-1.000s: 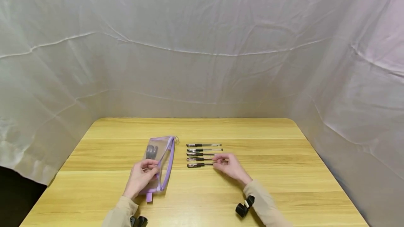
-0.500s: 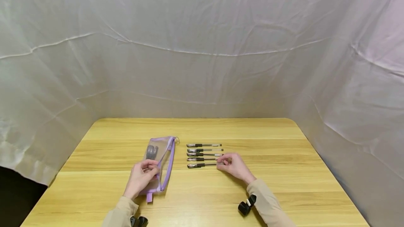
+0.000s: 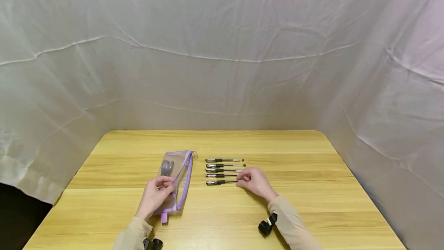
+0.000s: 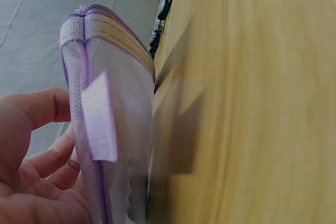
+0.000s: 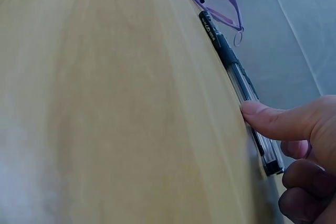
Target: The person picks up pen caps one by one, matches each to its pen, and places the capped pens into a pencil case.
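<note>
My left hand (image 3: 155,195) pinches the edge of a purple-trimmed mesh pencil case (image 3: 188,176), its zip side gaping toward the pens. Dark items (image 3: 167,168) show through the mesh. In the left wrist view the case (image 4: 113,66) stands on edge against my curled fingers. Several clear-barrelled black gel pens lie in a row to the right of the case. At the nearest gel pen (image 3: 216,182), my right hand (image 3: 256,183) has thumb and forefinger around the clear end. The right wrist view shows my thumb (image 5: 268,119) against the pen's barrel; the forefinger's contact is partly hidden.
The wooden table (image 3: 305,188) has a grey curtain (image 3: 222,88) behind it and at both sides. A small metal ring (image 3: 195,154) hangs from the far corner of the case, and a purple tab (image 3: 164,218) sticks out at its near end.
My right hand slid a little to the right along the nearest pen, then came slightly back left. The pens have barely shifted. My left hand and the pencil case stay put.
</note>
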Available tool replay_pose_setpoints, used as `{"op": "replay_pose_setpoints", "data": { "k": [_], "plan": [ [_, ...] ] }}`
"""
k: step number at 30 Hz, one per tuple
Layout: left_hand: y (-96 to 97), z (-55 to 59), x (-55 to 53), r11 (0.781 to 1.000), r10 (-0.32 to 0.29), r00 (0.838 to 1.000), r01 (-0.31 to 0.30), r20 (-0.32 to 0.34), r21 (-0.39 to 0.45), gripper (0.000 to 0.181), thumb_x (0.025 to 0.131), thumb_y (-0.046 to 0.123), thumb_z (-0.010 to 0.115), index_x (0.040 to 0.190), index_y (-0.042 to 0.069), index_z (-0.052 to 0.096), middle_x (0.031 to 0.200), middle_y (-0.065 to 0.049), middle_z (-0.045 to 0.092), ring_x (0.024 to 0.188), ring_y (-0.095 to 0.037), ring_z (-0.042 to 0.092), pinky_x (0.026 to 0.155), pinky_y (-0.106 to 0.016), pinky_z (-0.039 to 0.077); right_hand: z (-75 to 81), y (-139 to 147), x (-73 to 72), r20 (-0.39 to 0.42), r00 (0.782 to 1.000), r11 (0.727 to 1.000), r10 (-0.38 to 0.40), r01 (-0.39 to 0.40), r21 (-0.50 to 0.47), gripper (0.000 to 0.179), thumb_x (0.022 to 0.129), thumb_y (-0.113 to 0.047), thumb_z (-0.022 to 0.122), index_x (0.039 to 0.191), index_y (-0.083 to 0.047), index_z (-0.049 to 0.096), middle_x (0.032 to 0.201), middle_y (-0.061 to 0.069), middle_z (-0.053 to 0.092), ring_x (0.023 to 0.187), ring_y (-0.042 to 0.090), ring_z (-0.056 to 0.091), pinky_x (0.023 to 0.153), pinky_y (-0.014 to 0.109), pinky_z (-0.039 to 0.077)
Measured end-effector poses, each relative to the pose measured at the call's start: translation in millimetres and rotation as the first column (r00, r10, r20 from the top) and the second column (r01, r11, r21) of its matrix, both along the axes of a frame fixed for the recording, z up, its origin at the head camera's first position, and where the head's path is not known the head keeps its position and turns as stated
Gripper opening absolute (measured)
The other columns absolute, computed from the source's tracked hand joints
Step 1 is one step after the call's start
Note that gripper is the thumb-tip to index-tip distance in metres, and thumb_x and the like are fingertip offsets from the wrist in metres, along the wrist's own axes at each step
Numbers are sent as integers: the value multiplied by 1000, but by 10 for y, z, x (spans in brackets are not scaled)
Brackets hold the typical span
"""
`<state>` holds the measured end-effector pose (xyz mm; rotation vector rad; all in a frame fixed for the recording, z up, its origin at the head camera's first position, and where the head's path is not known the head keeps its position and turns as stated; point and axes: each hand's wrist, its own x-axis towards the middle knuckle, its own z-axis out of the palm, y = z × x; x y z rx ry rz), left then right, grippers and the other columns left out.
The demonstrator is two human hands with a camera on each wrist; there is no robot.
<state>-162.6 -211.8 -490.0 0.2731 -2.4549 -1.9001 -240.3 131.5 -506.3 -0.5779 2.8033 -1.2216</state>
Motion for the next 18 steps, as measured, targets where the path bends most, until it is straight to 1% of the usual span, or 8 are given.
{"op": "replay_pose_setpoints", "data": {
  "k": [3,9,14,18],
  "plan": [
    [3,5,2,1000,0,1000,0,2,1,24,88,-2,69,111,-9,66,88,-10,67,68,-7,63,66,-24,61,14,-19,-7,-4,1000,1000,2,-2,19,10,78,-15,85,85,-15,78,65,-6,49,61,5,41,64,20,35],
    [12,13,5,1000,4,1000,-4,0,10,24,88,-3,68,111,-10,66,86,-8,67,67,-7,63,66,-23,61,9,-37,-32,16,1000,998,-15,14,54,8,79,-15,84,83,-18,78,64,-8,47,61,4,41,64,19,34],
    [15,20,9,1000,5,1000,-5,-7,15,24,88,-3,68,110,-10,66,85,-7,67,68,-7,63,65,-23,61,11,-40,-32,-7,1000,998,-6,6,64,7,81,-15,83,80,-19,78,64,-9,47,60,4,40,62,19,33],
    [16,24,12,1000,4,1000,-4,-10,16,23,88,-3,68,110,-10,66,86,-8,68,67,-7,63,65,-23,60,13,-33,-23,-36,999,998,11,-9,63,5,81,-15,83,81,-16,78,65,-9,47,60,3,40,61,18,32]
  ]
}}
